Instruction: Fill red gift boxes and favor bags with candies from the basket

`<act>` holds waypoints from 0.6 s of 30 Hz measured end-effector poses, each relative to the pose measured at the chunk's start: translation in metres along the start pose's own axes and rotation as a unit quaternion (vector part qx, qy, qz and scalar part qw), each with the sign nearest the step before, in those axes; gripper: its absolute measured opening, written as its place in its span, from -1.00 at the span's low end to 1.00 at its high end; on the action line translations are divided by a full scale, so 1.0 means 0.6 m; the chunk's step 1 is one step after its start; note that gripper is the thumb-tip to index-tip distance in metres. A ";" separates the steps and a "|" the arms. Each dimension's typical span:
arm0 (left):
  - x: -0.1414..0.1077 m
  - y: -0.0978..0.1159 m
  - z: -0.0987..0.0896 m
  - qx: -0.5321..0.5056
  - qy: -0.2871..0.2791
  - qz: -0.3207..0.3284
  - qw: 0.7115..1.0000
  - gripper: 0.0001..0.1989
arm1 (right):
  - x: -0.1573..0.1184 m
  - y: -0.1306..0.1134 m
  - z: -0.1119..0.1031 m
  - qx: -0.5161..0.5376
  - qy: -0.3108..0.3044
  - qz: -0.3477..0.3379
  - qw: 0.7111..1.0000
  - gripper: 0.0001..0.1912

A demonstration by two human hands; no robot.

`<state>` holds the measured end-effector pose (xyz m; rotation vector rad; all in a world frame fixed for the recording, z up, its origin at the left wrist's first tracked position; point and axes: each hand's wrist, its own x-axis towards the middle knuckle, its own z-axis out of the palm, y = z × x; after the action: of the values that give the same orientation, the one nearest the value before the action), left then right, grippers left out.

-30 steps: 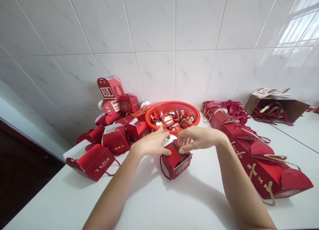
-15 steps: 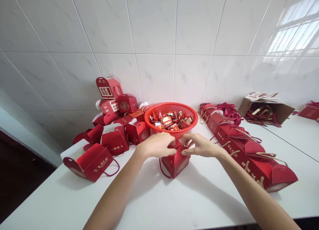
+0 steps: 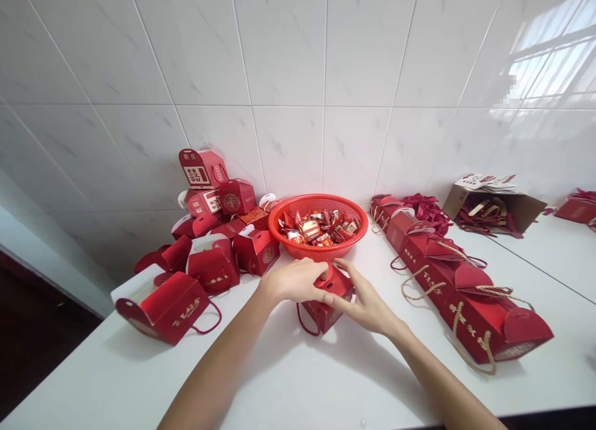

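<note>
A small red gift box (image 3: 329,319) with a dark red cord handle stands on the white table in front of me. My left hand (image 3: 294,282) lies over its top from the left, with curled fingers pressing the lid flaps. My right hand (image 3: 370,304) is wrapped around the box's right side, its thumb across the near top edge and its fingers at the far corner. A round hole shows in the folded top. Just behind the box sits a red plastic basket (image 3: 282,247) of wrapped candies (image 3: 310,229).
To the left are several piled red boxes, including an open-topped one (image 3: 174,309) near the front. A row of closed red boxes (image 3: 447,300) with rope handles runs along the right. Farther right lies a cardboard box (image 3: 528,214) of ribbons, by the tiled wall (image 3: 288,151).
The raised front flap of the box has been folded down flat. My right hand has shifted from pinching that flap to wrapping around the box's right side.
</note>
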<state>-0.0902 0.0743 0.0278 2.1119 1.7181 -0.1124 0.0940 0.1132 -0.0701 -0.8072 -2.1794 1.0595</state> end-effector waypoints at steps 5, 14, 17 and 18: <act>0.009 0.005 0.011 -0.016 0.021 0.037 0.999 -0.78 | -0.020 -0.042 0.012 -0.164 -0.032 0.054 0.984 0.02; 0.005 0.025 0.021 0.007 0.032 0.026 0.999 -0.72 | -0.036 -0.074 0.014 -0.223 -0.020 0.157 0.962 -0.06; -0.001 0.033 0.017 0.012 0.026 0.049 0.998 -0.69 | -0.043 -0.072 0.012 -0.231 0.012 0.154 0.961 -0.17; -0.005 0.035 0.013 0.003 0.019 0.070 0.997 -0.68 | -0.047 -0.071 0.008 -0.227 0.023 0.147 0.962 -0.18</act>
<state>-0.0696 0.0657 0.0270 2.2444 1.5849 -0.0361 0.0974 0.0693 -0.0439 -1.3813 -2.3444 0.6598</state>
